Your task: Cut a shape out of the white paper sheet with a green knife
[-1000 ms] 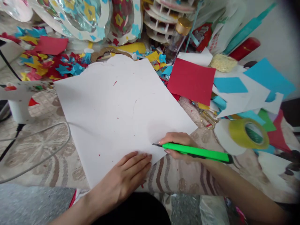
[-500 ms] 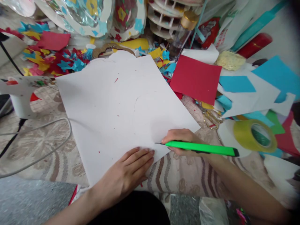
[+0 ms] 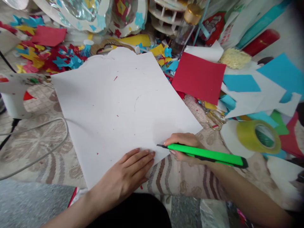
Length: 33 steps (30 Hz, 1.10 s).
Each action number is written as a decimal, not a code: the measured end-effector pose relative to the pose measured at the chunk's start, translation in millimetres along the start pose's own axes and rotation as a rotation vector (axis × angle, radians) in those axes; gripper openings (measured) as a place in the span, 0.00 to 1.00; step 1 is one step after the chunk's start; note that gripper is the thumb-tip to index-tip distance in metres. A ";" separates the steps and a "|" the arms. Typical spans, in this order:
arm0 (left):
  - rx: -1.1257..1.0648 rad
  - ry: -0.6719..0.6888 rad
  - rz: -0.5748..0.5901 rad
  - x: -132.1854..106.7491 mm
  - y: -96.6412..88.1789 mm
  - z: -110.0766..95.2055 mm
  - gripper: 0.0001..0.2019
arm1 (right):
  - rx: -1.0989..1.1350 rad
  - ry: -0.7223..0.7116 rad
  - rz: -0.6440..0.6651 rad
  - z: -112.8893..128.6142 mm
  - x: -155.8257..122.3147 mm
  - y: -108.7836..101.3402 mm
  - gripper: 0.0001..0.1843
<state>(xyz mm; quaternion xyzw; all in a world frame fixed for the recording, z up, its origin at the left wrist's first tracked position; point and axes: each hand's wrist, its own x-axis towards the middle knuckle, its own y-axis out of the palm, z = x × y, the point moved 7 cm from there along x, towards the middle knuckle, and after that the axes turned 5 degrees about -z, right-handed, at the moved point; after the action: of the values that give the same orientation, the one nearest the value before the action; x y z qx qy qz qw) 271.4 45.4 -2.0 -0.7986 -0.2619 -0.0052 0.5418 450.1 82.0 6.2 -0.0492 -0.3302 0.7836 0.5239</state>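
A large white sheet (image 3: 106, 107) lies tilted on the patterned tablecloth, with a faint curved line right of its middle and a few red specks on it. My left hand (image 3: 133, 169) presses flat on the sheet's near edge, fingers stretched out side by side. Between the fingers and thumb of my right hand (image 3: 184, 144) is a green utility knife (image 3: 209, 152). Its dark blade points left, the tip at the sheet's surface just beyond my left fingertips. The knife's rear end sticks out to the right over my wrist.
A white glue gun (image 3: 14, 98) and its grey cable stand at the left. Paper stars and scraps (image 3: 68, 58) pile up along the back. Red card (image 3: 199, 77), gold-handled scissors (image 3: 215, 118) and a yellow tape roll (image 3: 257, 136) lie to the right.
The knife's rear end has swung slightly lower and to the right, while its tip stays almost in place. My left hand remains flat on the sheet. The whole view has shifted a little.
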 end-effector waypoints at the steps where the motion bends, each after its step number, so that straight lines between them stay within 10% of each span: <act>1: 0.004 0.004 0.000 0.0 0.1 -0.4 0.21 | -0.007 -0.007 -0.002 0.9 0.5 0.3 0.12; 33: -0.042 -0.039 0.022 -2.1 1.9 3.3 0.23 | -0.046 -0.076 0.139 3.4 0.8 -5.2 0.14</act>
<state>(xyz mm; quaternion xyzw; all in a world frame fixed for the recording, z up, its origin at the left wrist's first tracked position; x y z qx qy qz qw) 269.5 46.9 -5.7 -0.8125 -0.2634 0.0110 0.5199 452.4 82.2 12.0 -0.0541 -0.3636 0.8116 0.4540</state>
